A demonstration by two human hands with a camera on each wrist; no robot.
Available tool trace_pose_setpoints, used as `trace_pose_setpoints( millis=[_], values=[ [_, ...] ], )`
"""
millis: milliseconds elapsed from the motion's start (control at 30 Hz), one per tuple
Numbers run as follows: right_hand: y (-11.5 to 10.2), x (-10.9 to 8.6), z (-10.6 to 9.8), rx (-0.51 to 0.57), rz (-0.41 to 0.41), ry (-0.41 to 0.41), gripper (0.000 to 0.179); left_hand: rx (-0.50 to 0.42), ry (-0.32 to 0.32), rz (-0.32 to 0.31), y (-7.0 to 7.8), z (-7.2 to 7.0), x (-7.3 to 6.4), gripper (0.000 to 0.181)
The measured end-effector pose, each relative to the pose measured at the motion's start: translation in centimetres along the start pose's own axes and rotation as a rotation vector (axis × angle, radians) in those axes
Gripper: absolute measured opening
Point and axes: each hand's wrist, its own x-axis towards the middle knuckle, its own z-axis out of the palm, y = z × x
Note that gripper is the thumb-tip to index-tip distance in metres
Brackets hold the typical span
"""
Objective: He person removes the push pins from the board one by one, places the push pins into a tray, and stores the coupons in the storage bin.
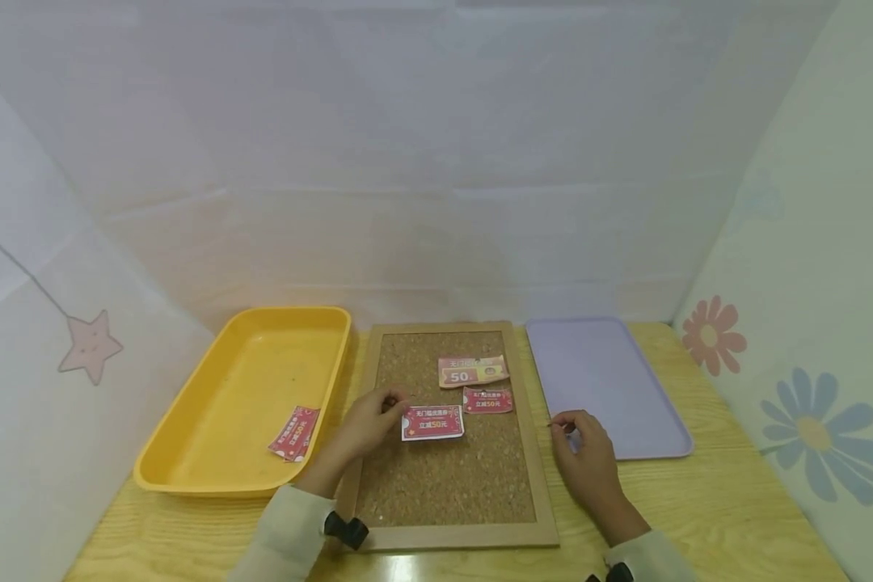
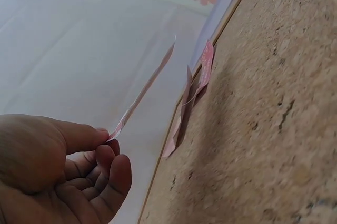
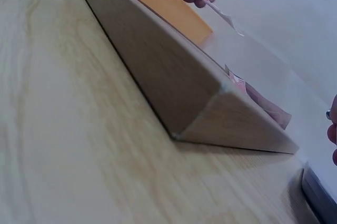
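My left hand [image 1: 369, 422] pinches a red paper coupon [image 1: 432, 423] by its left edge between thumb and finger. In the left wrist view this coupon [image 2: 143, 90] is held up off the cork board [image 1: 451, 477], seen nearly edge-on. Two other coupons are on the board's upper right: a larger pink and yellow one [image 1: 473, 372] and a smaller red one [image 1: 488, 402]. Right of the board, my right hand [image 1: 588, 457] pinches a small shiny thumbtack [image 3: 328, 114] at its fingertips, mostly hidden in the head view.
A yellow tray [image 1: 243, 388] stands left of the board, with red coupons [image 1: 295, 434] overlapping in its near right corner. A flat lilac tray [image 1: 604, 372] lies to the right. The board's wooden frame [image 1: 466, 536] rises above the wooden table [image 1: 189, 537].
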Motion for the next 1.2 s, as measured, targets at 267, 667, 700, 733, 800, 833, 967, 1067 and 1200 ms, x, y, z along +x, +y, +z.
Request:
trace_pose_setpoints(
  millis=[267, 667, 700, 733, 800, 833, 967, 1067, 1200],
  values=[
    [0.5, 0.1, -1.6, -0.021, 0.031, 0.018, 0.010, -0.048, 0.014, -0.010, 0.4, -2.5, -0.9, 0.014],
    [2.3, 0.2, -3.0, -0.062, 0.052, 0.091, 0.009, 0.049, 0.082, -0.042, -1.2, -7.5, -2.6, 0.030],
    [2.3, 0.2, -3.1, -0.056, 0.050, 0.091, 0.008, 0.059, 0.097, -0.041, -1.5, -7.8, -2.7, 0.031],
    [2.4, 0.3, -3.1, -0.056, 0.051, 0.091, 0.008, 0.071, 0.107, -0.039, -1.7, -8.2, -2.9, 0.032],
    [2.4, 0.4, -3.3, -0.064, 0.053, 0.091, 0.007, 0.088, 0.123, -0.034, -2.3, -8.9, -3.3, 0.033],
    [2.4, 0.4, -3.3, -0.068, 0.058, 0.090, 0.007, 0.091, 0.132, -0.034, -2.5, -9.3, -3.4, 0.032],
    [2.8, 0.4, -3.7, -0.094, 0.098, 0.087, 0.005, 0.097, 0.155, -0.051, -3.3, -10.6, -4.2, 0.034],
    [3.0, 0.4, -3.9, -0.102, 0.132, 0.080, 0.004, 0.090, 0.176, -0.070, -4.0, -11.7, -4.8, 0.039],
    [3.1, 0.4, -4.0, -0.094, 0.137, 0.080, 0.004, 0.100, 0.214, -0.092, -5.0, -13.1, -5.6, 0.043]
  ],
)
